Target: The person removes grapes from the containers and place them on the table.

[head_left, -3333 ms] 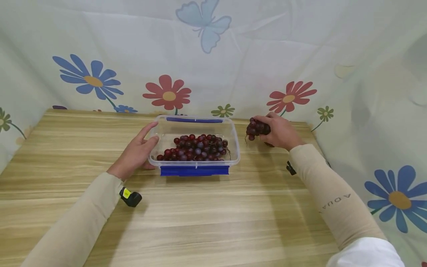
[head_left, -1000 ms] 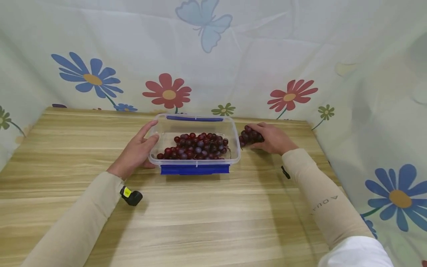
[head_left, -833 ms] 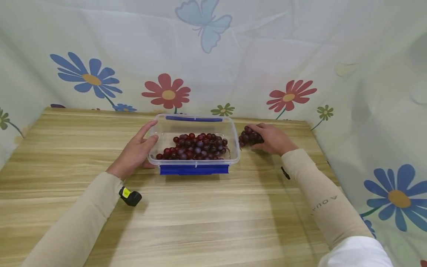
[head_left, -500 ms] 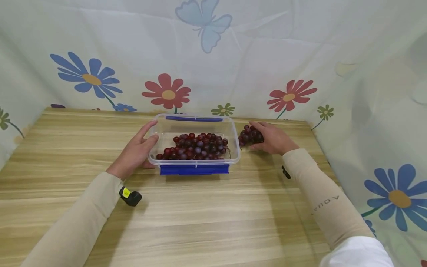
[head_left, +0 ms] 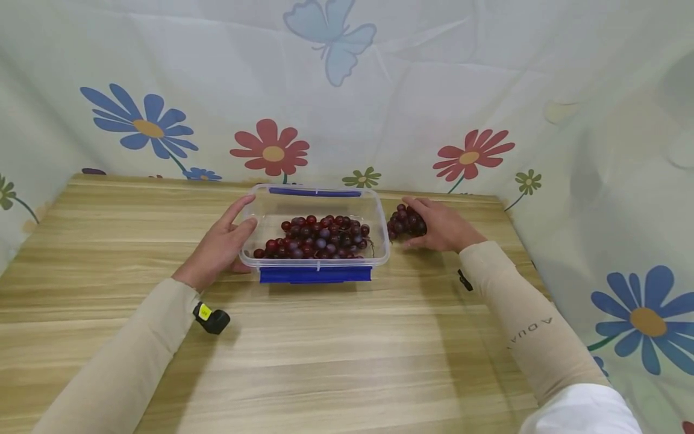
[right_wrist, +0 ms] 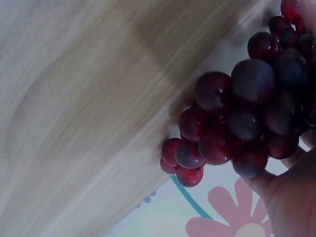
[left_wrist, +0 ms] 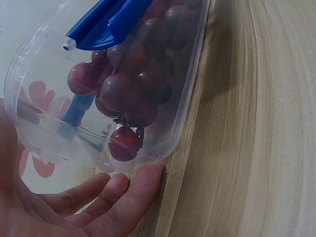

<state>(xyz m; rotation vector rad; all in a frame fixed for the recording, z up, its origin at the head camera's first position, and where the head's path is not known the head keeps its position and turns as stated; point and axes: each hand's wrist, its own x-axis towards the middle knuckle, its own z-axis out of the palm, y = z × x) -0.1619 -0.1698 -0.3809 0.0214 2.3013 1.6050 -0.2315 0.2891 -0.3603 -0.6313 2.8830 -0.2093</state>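
Note:
A clear plastic food container [head_left: 314, 264] with blue side clips stands on the table, holding a heap of dark red grapes [head_left: 322, 238]. My left hand [head_left: 219, 247] rests against the container's left end, its fairly straight fingers [left_wrist: 133, 197] touching the clear wall in the left wrist view. Just beyond the container's right end, my right hand [head_left: 441, 225] holds a bunch of grapes [head_left: 405, 221] low at the table. Thumb and fingers lie on both sides of this bunch, which fills much of the right wrist view. Part of it is hidden under the hand.
The wood-grain table [head_left: 336, 355] extends in front of the container and to both sides. Behind it hangs a pale cloth [head_left: 434, 78] printed with flowers and a butterfly, close to the table's back edge. Another cloth side stands at the right.
From about three seconds ago, my right hand has brought the grape bunch left and nearer, close to the container. Lately its fingers have spread slightly. My left hand and the container stay put.

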